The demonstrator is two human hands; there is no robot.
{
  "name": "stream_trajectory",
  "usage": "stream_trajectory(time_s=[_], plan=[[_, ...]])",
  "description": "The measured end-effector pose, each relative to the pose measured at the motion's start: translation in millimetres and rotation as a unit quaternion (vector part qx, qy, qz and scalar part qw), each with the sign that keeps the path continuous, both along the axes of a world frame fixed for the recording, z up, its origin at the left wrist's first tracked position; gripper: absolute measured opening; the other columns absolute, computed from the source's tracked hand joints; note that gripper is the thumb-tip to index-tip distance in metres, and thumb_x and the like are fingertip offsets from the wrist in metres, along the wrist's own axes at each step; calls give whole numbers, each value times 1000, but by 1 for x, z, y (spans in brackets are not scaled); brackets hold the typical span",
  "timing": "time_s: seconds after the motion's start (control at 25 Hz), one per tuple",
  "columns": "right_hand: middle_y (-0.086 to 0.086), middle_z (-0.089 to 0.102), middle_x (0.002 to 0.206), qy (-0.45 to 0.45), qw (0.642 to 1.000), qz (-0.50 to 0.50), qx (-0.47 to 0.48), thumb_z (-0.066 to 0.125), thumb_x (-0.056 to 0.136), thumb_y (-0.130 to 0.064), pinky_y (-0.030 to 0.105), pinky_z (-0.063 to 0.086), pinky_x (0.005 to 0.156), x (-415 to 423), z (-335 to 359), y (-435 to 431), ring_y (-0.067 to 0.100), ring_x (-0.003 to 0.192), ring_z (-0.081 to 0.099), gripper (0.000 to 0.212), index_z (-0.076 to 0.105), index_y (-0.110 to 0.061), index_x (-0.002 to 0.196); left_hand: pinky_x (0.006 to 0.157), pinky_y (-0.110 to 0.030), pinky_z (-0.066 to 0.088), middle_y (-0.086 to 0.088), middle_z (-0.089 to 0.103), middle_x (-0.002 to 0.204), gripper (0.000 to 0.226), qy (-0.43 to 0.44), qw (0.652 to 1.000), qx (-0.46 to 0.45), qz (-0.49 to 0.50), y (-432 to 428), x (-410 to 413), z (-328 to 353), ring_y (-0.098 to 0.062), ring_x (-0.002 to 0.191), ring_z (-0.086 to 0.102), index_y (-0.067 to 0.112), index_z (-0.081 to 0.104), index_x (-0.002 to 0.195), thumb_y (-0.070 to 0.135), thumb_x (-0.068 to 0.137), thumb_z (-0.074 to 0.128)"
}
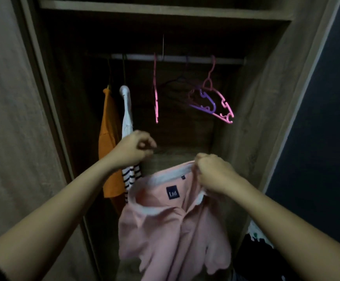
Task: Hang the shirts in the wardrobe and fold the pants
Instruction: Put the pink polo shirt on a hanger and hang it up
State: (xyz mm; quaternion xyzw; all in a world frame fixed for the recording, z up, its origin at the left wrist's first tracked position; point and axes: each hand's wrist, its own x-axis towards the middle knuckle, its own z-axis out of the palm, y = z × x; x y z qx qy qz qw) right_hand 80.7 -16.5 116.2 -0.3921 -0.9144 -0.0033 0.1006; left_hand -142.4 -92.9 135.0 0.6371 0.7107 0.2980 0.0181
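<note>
Pink shirt (165, 230) not yet hung: our right hand (215, 175) grips its collar, left hand (132, 149) curled, on what we cannot tell; orange shirt (109, 138) and striped shirt (127, 122) hang.

You have a white rail (177, 58) crossing the upper part of your view. A pink hanger (156, 94) hangs edge-on near the rail's middle. Toward the rail's right end a second pink hanger (222, 103) hangs tilted, with a purple hanger (207, 102) overlapping its left side. Between the two pink ones a dark hanger (175, 82) barely shows. Right of the rail you see a dark blue wall (327, 118). Well below the rail's right end lies a dark heap (252, 256) with a white-and-green scrap (255, 234) at its top.
</note>
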Motion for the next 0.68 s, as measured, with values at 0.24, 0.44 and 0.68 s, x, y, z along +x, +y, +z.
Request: stream_trajectory(time_s=[0.24, 0.44, 0.68], plan=[[5, 46, 128, -91, 991, 63, 69, 53, 85, -12, 36, 43, 74, -33, 14, -5, 30, 116, 43, 33, 55, -4, 117, 97, -28, 40, -11, 37, 140, 45, 17, 968, 192, 164, 84, 9, 78, -23, 126, 40, 11, 47, 132, 24, 90, 58], [4, 45, 130, -86, 988, 86, 96, 53, 84, -11, 35, 39, 69, -23, 23, 21, 28, 117, 43, 34, 56, -6, 117, 101, -45, 39, -21, 33, 146, 72, -189, 939, 74, 278, 148, -7, 99, -38, 130, 38, 5, 20, 145, 40, 92, 52], [4, 41, 135, -76, 988, 105, 79, 51, 83, -8, 34, 39, 71, -13, 23, 50, 28, 119, 40, 37, 54, -5, 120, 89, -43, 47, -24, 46, 135, 56, -229, 929, 71, 282, 189, -16, 84, -39, 118, 50, 0, 29, 137, 20, 91, 54]])
